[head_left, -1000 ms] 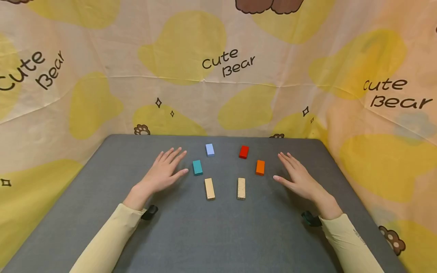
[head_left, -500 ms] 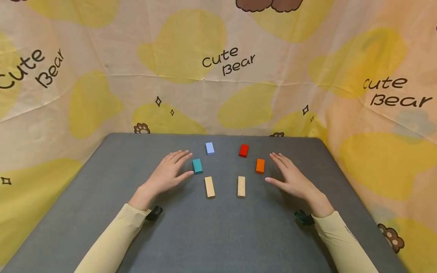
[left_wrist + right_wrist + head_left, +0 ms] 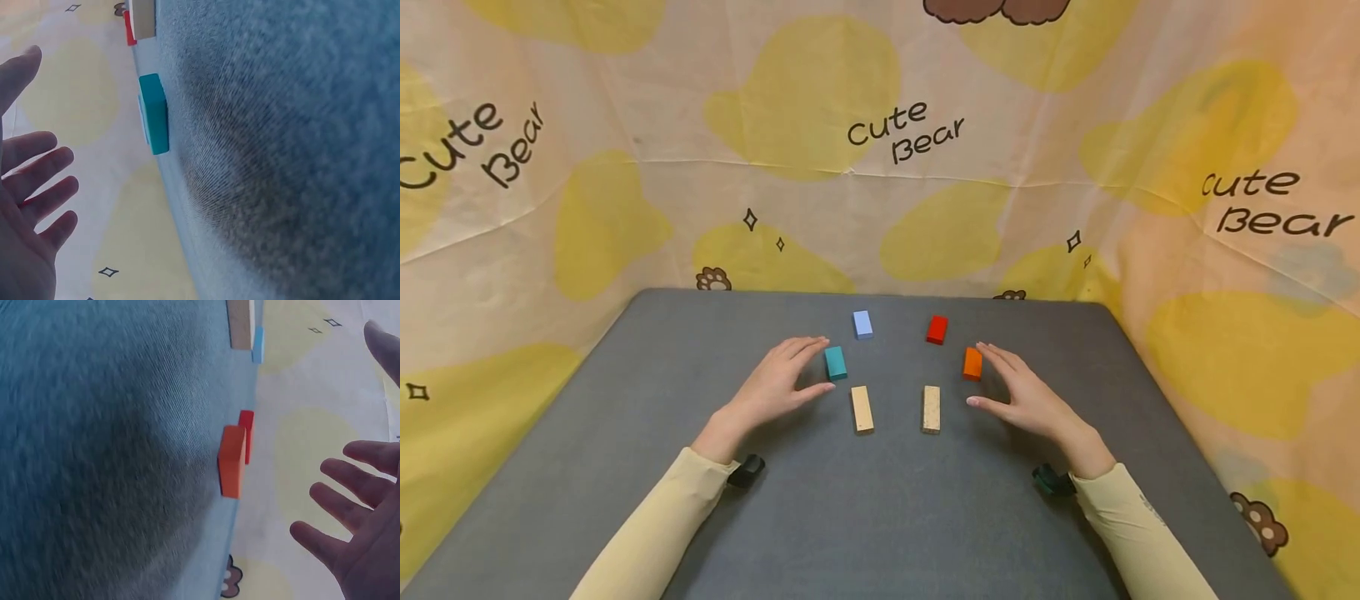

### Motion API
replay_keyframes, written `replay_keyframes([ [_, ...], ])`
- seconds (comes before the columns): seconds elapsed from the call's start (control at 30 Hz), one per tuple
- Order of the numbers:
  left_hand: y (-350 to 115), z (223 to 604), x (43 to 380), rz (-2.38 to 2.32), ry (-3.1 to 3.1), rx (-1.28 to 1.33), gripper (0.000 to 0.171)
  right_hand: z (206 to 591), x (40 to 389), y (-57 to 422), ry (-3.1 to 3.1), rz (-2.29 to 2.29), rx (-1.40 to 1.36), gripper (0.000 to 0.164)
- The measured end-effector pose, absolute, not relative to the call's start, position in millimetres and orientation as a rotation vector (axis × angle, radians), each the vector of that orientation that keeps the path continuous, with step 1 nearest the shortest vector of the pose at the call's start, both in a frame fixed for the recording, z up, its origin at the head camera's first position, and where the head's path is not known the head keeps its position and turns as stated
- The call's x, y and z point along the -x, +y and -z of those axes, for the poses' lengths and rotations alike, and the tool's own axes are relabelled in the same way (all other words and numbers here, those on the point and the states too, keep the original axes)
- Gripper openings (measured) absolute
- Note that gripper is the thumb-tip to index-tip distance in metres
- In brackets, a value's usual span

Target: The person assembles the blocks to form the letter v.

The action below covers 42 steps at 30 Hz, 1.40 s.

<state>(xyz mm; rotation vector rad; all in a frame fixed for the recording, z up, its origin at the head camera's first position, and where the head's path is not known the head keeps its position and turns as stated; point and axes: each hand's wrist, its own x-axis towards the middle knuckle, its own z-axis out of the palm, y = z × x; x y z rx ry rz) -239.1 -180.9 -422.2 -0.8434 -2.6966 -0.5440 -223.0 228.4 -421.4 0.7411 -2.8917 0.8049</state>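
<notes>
Six small blocks are replaced here by several in a loose ring on the grey table. My left hand hovers beside the teal block, thumb spread from the straight fingers, holding nothing. On the other side, my right hand hangs just right of the orange block, its fingertips overlapping that block's edge in the head view; nothing is in its grasp. Two plain wooden blocks, one left and one right, lie nearer me. Farther back are a light blue block and a red block.
A cloth backdrop with yellow patches and "Cute Bear" lettering rises behind the table and along both sides. Each wrist carries a dark strapped device, the left one and the right one, under pale yellow sleeves.
Both hands have moved inward, the left toward the teal block and the right toward the orange block. The blocks stay where they were on the table.
</notes>
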Motion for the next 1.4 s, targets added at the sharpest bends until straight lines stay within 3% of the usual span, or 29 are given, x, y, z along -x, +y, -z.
replay_keyframes([
  [0.63,-172.3,428.9,234.4,0.602,-2.642,0.882,0.065,431.0,226.6,202.9,-2.803,-0.934,-0.870,0.074],
  [1.4,-172.2,433.8,233.6,0.652,-2.657,0.872,0.066,446.3,232.5,188.3,-2.859,-1.081,-0.971,0.075],
])
